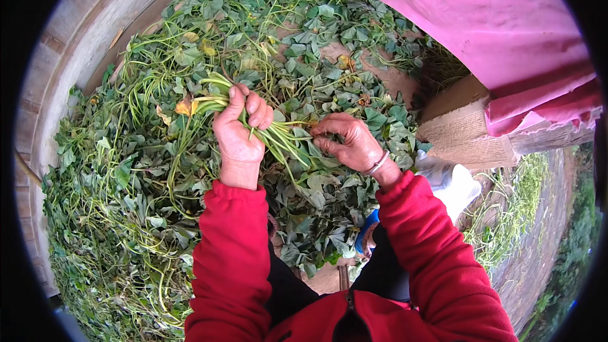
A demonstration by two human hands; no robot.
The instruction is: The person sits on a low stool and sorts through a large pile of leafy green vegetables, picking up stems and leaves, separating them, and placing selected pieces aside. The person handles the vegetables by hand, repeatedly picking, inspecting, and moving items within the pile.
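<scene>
My left hand (242, 128) is closed around a bundle of long green leaf stems (280, 145), likely sweet potato. The bundle's stalks stick out on both sides of the fist, with a withered orange-brown leaf (186, 106) by their left ends. To the right, my right hand (344, 140), with a bracelet (378, 162) at its wrist, has thumb and forefinger pinched together at the tip of a thin yellowish stem (297, 123). What else lies between those fingertips is too small to tell. Beneath both hands spreads a deep heap of cut leafy vines (142, 190).
A pale wall ledge (61, 95) curves along the left. Pink cloth (475, 19) hangs over the upper right, above a cardboard piece (468, 128). A white plastic bag (449, 183) lies by my right forearm, with loose stems (508, 213) on the ground beyond it.
</scene>
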